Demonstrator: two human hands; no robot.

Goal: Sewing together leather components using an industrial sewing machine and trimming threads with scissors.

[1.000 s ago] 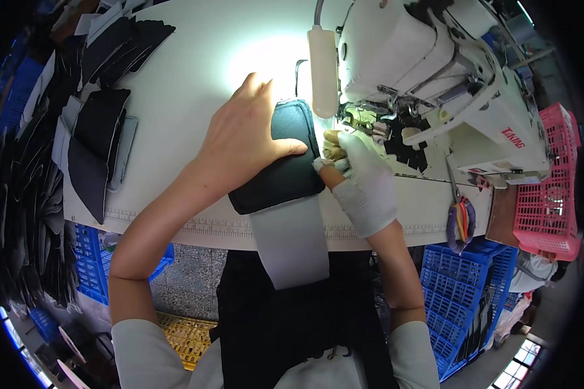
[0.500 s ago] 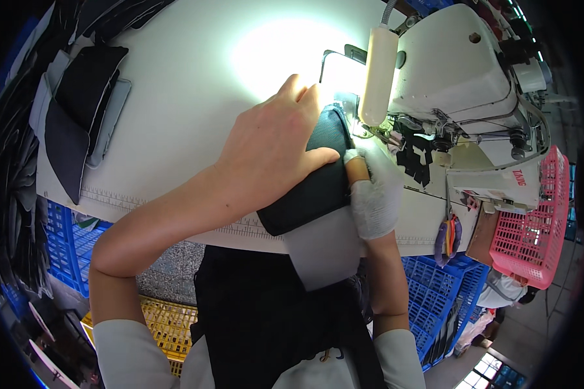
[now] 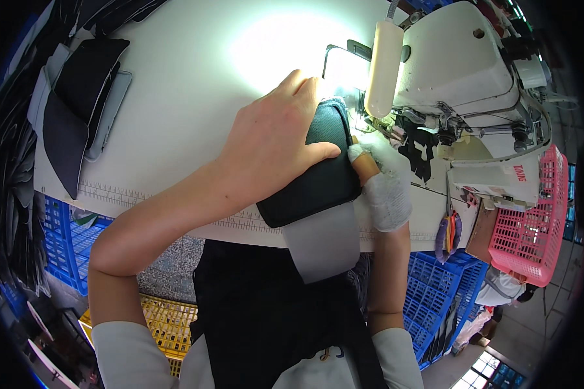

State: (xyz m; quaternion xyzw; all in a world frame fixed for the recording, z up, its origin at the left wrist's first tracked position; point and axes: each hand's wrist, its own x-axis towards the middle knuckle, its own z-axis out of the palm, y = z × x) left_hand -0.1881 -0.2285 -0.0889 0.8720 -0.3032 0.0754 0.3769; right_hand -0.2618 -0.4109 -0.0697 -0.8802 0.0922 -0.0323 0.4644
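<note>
A dark fabric piece (image 3: 315, 178) with rounded corners lies at the sewing machine (image 3: 454, 71), its far end near the lit needle area. A grey sheet (image 3: 324, 243) hangs from its near end over the table edge. My left hand (image 3: 276, 129) is bare and grips the piece from the left, thumb across its top and fingers bent at its far left side. At its right edge, my right hand (image 3: 379, 178) wears a white glove with some fingers bare. Its fingers close on that edge just below the needle area; the fingertips are partly hidden.
A cream lamp (image 3: 384, 68) hangs beside the machine head. Dark cut pieces (image 3: 87, 91) are stacked at the left of the white table (image 3: 169, 117). Scissors (image 3: 448, 236) lie at the right, near a pink basket (image 3: 529, 220). Blue crates (image 3: 435, 292) stand below.
My right hand has shifted a little to the right along the piece's edge, baring more of its lower right corner. My left hand keeps its grip; the view has shifted slightly.
</note>
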